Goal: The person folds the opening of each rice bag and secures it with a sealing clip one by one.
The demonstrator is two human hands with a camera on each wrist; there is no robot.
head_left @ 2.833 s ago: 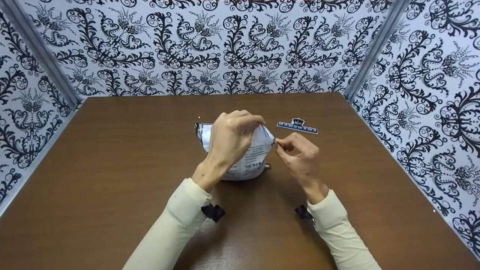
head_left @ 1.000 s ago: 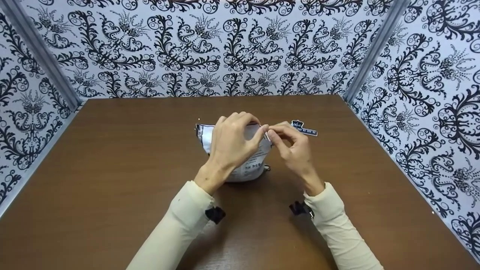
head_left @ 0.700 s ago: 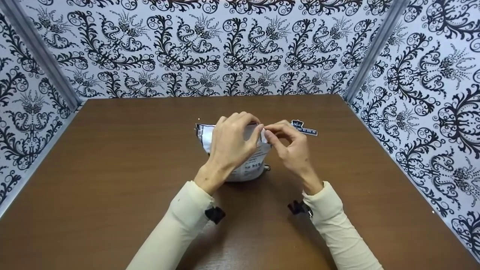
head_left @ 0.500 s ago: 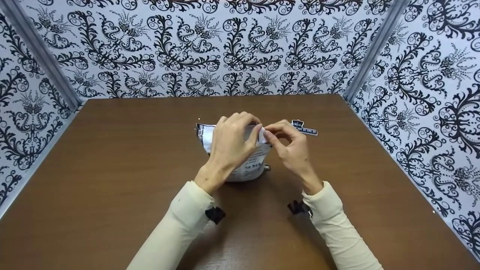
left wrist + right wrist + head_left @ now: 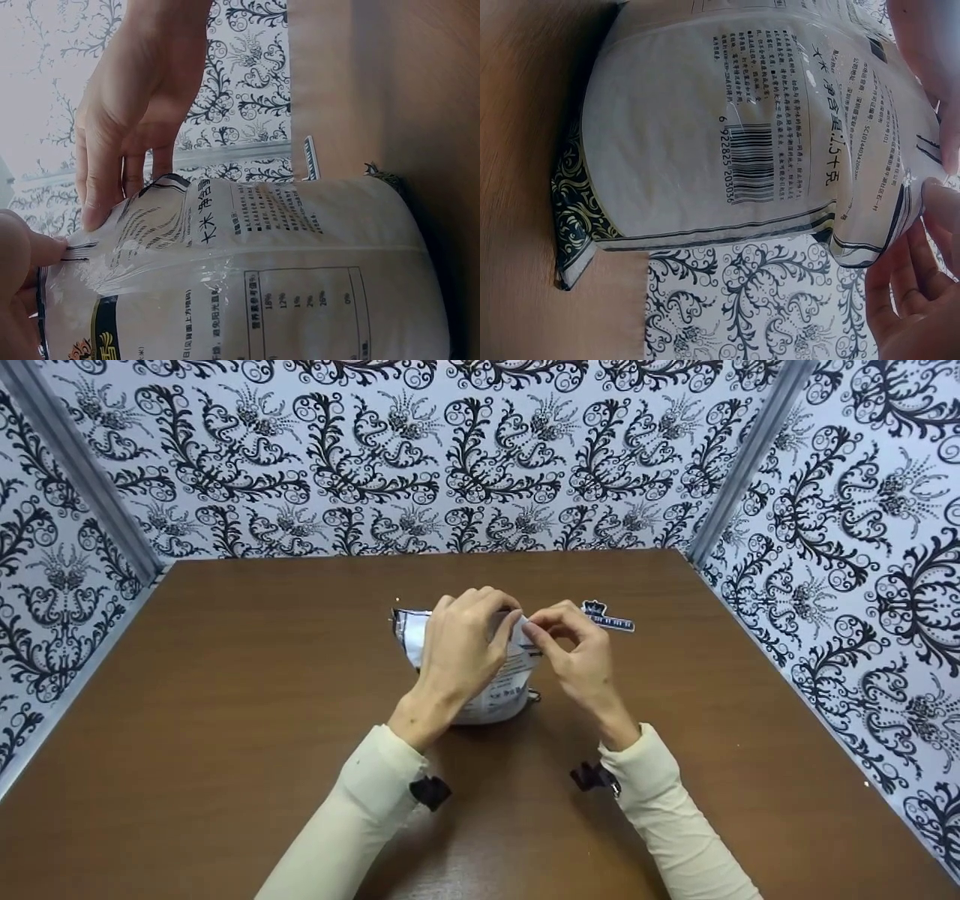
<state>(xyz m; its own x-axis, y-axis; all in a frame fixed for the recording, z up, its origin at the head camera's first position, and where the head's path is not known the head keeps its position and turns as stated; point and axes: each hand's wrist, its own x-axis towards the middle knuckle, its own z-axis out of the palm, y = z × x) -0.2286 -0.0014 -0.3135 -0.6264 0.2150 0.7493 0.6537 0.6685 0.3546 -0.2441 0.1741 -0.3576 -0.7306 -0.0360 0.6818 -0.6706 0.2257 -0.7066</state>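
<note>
A white plastic bag of rice, printed with black text, stands upright on the table in the middle of the head view. My left hand pinches its top edge between thumb and fingers and covers much of the bag's upper part. On the right, my right hand pinches the top corner, which is folded over close to the left thumb. The right wrist view shows the bag's barcode side and the folded corner flap at the right fingertips. In the left wrist view, the plastic is creased between both hands.
A flat piano-key-patterned clip with a crown-shaped top lies just behind the right hand. The brown table is bounded by patterned walls at the back and sides.
My right hand has moved left, bringing the bag's outstretched right corner inward and folding it over. The left thumb now presses against the bag's top edge. The bag has stayed in place.
</note>
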